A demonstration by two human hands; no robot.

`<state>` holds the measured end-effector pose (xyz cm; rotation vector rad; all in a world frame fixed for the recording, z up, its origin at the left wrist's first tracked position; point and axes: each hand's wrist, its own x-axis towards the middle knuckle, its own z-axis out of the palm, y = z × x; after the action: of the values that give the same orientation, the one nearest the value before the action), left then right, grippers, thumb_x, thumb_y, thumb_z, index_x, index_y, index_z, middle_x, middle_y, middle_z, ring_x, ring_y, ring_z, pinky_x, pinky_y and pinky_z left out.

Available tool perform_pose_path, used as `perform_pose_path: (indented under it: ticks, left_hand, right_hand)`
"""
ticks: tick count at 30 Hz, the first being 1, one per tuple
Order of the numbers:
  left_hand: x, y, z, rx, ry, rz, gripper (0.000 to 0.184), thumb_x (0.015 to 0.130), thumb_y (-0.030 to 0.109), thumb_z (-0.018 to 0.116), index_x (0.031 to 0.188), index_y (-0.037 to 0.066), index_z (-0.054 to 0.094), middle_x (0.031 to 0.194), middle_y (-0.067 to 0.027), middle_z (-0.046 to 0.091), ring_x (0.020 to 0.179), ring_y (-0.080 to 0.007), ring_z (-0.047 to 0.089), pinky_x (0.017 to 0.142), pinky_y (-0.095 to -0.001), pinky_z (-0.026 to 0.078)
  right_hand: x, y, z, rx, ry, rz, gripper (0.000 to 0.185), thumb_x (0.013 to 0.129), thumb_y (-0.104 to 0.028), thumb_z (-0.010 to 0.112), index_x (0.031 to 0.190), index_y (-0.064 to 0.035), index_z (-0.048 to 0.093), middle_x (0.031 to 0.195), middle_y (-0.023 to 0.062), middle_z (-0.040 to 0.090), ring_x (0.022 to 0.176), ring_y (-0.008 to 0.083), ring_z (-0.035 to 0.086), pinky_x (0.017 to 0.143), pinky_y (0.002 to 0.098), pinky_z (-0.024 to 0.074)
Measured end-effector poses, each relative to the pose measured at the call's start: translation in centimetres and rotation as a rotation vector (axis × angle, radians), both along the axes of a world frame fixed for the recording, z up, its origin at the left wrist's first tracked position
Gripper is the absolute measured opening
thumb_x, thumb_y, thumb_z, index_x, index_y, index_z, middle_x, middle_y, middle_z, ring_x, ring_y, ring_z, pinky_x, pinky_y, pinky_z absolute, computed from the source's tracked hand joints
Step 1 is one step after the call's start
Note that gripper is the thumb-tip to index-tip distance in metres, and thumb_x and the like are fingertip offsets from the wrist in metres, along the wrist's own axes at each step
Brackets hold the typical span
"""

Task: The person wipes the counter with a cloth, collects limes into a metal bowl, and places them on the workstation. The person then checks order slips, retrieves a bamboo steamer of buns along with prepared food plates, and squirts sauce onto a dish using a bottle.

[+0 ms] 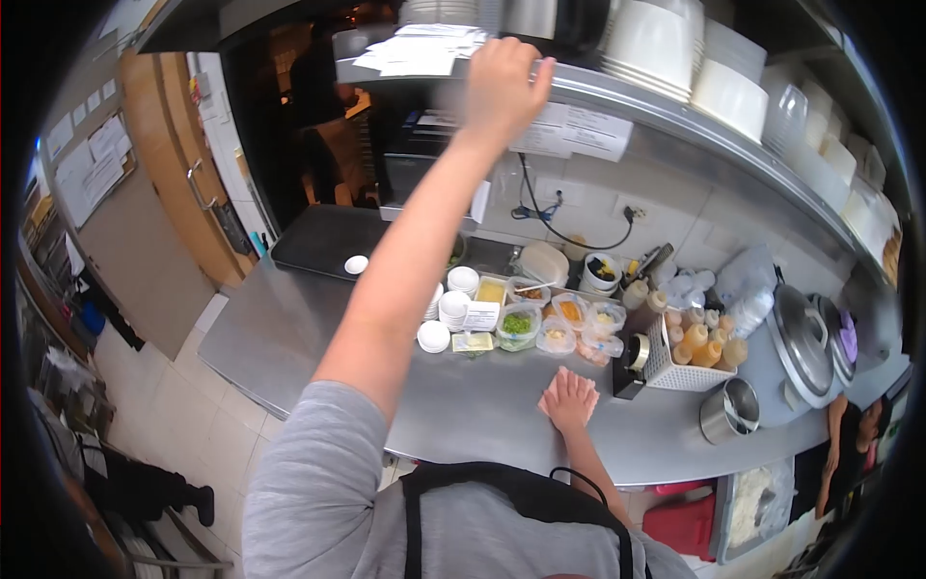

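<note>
My left hand point(505, 85) is raised to the front edge of the metal shelf point(579, 81), fingers curled and thumb out to the right. Beside its fingers lies a stack of white paper slips point(424, 48); whatever is inside the curled fingers is hidden. Down on the steel counter point(482, 410), my right hand point(571, 403) presses on a folded pink cloth point(588, 388), its fingers over the top. Just behind the cloth stand tubs of food, among them a container of chopped greens point(518, 325) and stacked white cups point(454, 309).
A white basket of sauce bottles point(675, 365) and a metal pot point(727, 411) stand to the right, beside large lidded pots point(803, 338). White bowls point(651, 43) fill the shelf. A black board point(323, 241) lies left. Another person point(847, 449) is at far right.
</note>
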<state>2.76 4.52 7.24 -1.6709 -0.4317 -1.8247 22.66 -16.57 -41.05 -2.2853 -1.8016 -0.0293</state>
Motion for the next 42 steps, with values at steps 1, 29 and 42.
perform_pose_path:
  ticks: [1,29,42]
  left_hand:
    - [0.0,0.0,0.1,-0.001,-0.011,0.018,0.018,0.076,0.022,0.059,0.069,0.005,0.057,0.068,-0.0081,0.053,0.070,-0.0269,0.051,0.065,-0.0377,0.039]
    - [0.1,0.5,-0.5,0.080,-0.092,-0.157,0.011,0.069,0.013,0.061,0.066,0.006,0.054,0.068,-0.0057,0.050,0.070,-0.0242,0.048,0.066,-0.0369,0.037]
    - [0.3,0.6,-0.5,0.097,-0.118,-0.155,0.011,0.068,0.013,0.061,0.066,0.005,0.053,0.069,-0.0069,0.050,0.071,-0.0251,0.048,0.070,-0.0373,0.038]
  right_hand:
    - [0.0,-0.4,-0.1,0.009,-0.003,-0.010,0.061,0.081,-0.049,0.041,0.133,-0.0184,0.032,0.138,0.0080,0.030,0.129,0.0322,0.020,0.104,0.0513,0.0079]
    - [0.6,-2.6,-2.5,0.095,-0.138,-0.001,0.059,0.081,-0.045,0.043,0.131,-0.0157,0.035,0.136,0.0071,0.033,0.126,0.0292,0.024,0.102,0.0500,0.0109]
    - [0.4,-2.5,-2.0,0.115,-0.124,0.027,0.058,0.082,-0.045,0.043,0.131,-0.0131,0.036,0.135,0.0088,0.034,0.125,0.0307,0.025,0.102,0.0494,0.0120]
